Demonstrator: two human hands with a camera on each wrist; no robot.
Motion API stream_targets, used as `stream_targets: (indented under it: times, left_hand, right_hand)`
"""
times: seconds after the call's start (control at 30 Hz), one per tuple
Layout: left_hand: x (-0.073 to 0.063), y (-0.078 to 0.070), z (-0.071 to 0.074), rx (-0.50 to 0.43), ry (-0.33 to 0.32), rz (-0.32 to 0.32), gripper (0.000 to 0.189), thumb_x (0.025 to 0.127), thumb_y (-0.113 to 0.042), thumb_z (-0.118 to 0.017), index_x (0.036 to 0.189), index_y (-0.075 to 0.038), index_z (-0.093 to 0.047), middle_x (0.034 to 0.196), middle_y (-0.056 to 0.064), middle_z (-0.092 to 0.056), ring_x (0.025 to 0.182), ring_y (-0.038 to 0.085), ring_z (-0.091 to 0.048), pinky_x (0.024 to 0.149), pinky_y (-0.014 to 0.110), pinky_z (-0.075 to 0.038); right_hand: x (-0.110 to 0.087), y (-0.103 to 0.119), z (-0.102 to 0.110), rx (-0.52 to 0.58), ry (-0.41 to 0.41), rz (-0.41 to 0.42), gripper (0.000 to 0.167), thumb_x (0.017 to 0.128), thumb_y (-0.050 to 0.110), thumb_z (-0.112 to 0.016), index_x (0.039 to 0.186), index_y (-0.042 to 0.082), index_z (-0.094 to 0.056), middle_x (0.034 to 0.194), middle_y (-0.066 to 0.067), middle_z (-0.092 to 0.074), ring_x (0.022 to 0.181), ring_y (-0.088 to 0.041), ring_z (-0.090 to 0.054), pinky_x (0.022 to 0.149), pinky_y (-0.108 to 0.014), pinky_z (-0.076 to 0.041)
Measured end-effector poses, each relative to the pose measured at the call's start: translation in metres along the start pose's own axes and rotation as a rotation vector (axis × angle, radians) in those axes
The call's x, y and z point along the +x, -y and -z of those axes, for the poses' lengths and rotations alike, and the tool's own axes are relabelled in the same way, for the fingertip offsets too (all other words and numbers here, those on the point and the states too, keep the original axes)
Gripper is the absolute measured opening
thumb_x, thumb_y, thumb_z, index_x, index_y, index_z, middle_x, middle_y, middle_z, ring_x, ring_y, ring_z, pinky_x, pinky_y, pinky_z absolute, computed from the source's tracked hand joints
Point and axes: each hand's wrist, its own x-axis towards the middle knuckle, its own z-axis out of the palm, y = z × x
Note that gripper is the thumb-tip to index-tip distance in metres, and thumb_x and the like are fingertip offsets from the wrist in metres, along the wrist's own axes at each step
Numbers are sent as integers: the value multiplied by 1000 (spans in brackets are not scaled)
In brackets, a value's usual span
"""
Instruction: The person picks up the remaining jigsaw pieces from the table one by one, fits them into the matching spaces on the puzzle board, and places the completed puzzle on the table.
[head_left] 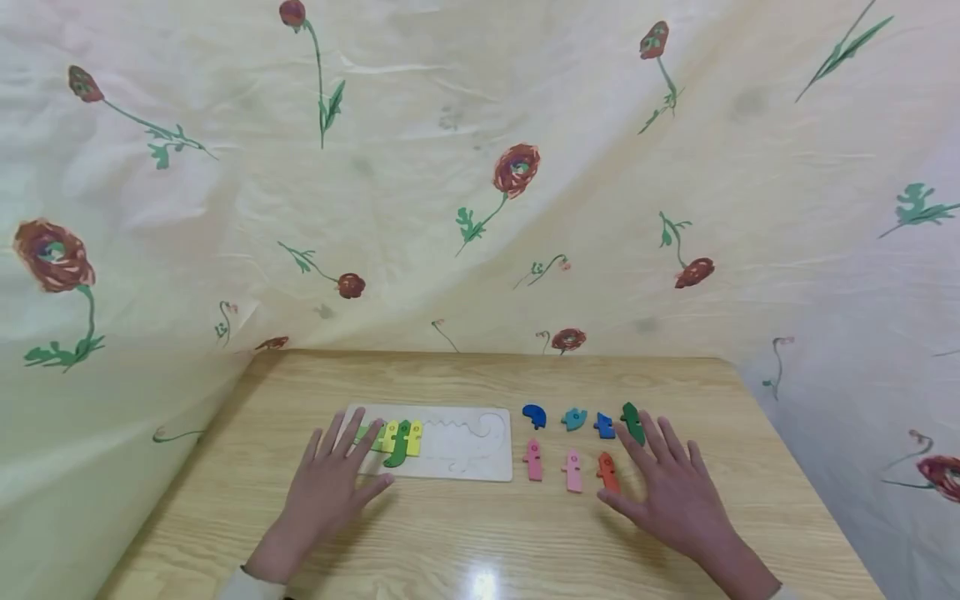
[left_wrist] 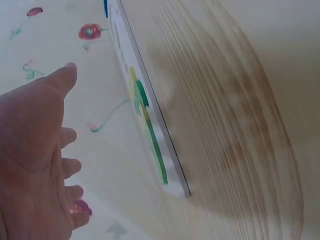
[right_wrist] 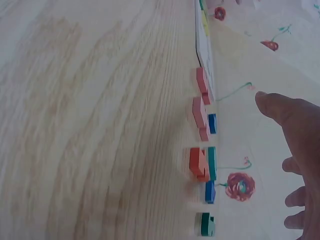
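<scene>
While gripping nothing, holding out a spread left hand (head_left: 328,485) by the flat white board (head_left: 468,465) with green and yellow pieces (head_left: 416,438), and a spread right hand (head_left: 678,493) by small pink, orange, blue and green pieces (head_left: 534,463). Set in two rows on the wooden worktop (head_left: 442,533), maybe for easy seeing.

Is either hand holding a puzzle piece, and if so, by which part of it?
Nothing is held: the left hand and right hand are both spread open and empty.
</scene>
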Motion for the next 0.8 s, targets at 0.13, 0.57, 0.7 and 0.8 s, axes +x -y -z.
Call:
stream_targets:
  times: [0.13, 0.57, 0.7, 0.8]
  left_hand:
    - [2, 10, 2, -23, 1, 10, 78, 98, -61, -56, 160, -17, -37, 168, 15, -25, 153, 42, -19, 119, 63, -18]
    - [7, 43, -4, -208, 39, 101, 77, 98, -56, -60, 159, -13, -38, 156, 24, -41, 140, 49, -38, 106, 72, -31]
    - [8, 48, -5, -226, 62, 124, 76, 99, -52, -62, 159, -12, -38, 156, 25, -41, 139, 50, -38, 105, 73, -31]
    - [8, 51, -6, -239, 71, 137, 74, 99, -49, -63, 158, -10, -39, 154, 26, -42, 138, 51, -38, 104, 73, -31]
  right_hand:
    - [-1, -5, 3, 25, 13, -17, 97, 84, 73, -66, 158, 17, -39, 164, -25, -28, 151, -47, -22, 107, -76, -23]
    - [-6, -16, 8, 135, 24, -52, 97, 82, 66, -74, 155, 11, -43, 159, -30, -34, 142, -54, -33, 106, -73, -31]
    - [-7, -20, 5, 162, 13, -44, 96, 83, 65, -74, 156, 12, -42, 158, -28, -36, 140, -54, -37, 99, -71, -39]
    - [-6, -21, 5, 180, 2, -36, 92, 84, 63, -75, 154, 11, -45, 156, -27, -39, 135, -54, -41, 89, -71, -46]
